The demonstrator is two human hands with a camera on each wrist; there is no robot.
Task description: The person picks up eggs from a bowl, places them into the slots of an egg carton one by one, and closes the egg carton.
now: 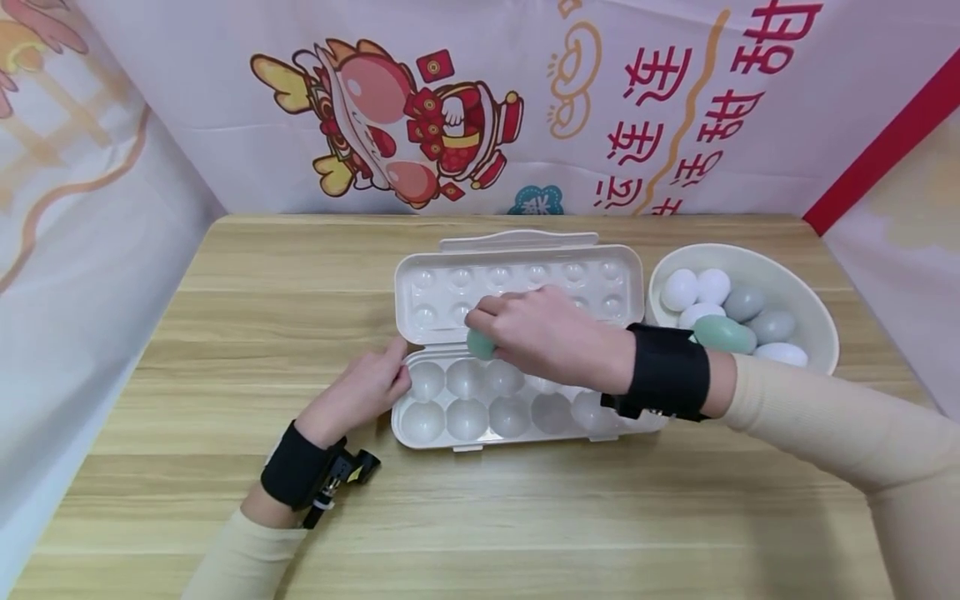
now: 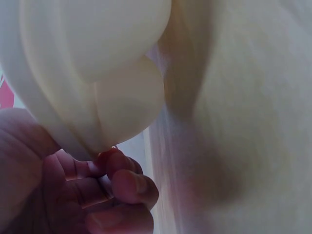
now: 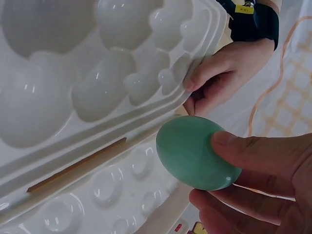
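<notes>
My right hand [image 1: 551, 333] pinches a pale green egg [image 3: 192, 151] between thumb and fingers. It holds the egg above the white plastic egg box [image 1: 480, 442], close to the hinge line. The box lies open, its lid [image 1: 480, 292] folded back, and the round hollows I can see contain no eggs. Some hollows on the right are hidden under my right hand and wrist. At the box's left end, my left hand [image 1: 360, 392] grips the rim; in the left wrist view the thumb lies over the edge and the fingers [image 2: 134, 187] curl beneath it.
Right of the box stands an off-white bowl [image 1: 821, 325] with several eggs: white eggs [image 1: 680, 290], grey eggs [image 1: 744, 303] and a green egg [image 1: 724, 335]. My right forearm crosses over its near edge. A printed cloth [image 1: 525, 108] hangs behind the wooden table [image 1: 480, 525].
</notes>
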